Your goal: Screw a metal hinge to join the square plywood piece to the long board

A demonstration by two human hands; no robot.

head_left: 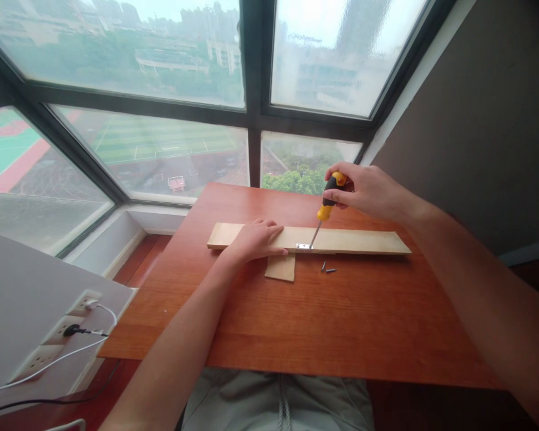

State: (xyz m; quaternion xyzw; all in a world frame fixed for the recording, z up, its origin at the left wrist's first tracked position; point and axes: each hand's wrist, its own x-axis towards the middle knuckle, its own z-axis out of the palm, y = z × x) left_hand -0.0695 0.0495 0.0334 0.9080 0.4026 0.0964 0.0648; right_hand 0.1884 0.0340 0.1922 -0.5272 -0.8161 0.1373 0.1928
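Note:
A long pale wooden board [359, 239] lies across the table, with a small metal hinge [303, 246] at its near edge. My right hand [357, 188] is closed around the yellow and black handle of a screwdriver [327, 200]. The screwdriver slants down, its tip at the right end of the hinge. Pressed on the board just left of the hinge is my left hand [259, 239], its fingers stretched out flat. A smaller piece of wood [280, 269] sticks out from under the board toward me. Loose screws [327, 269] lie on the table in front of the board.
The reddish-brown wooden table [341, 323] ends close to my lap. Large windows [161, 143] stand behind it, and a grey wall [476, 120] rises at the right. Power sockets [63, 329] with plugged-in cables are on the low wall at the left.

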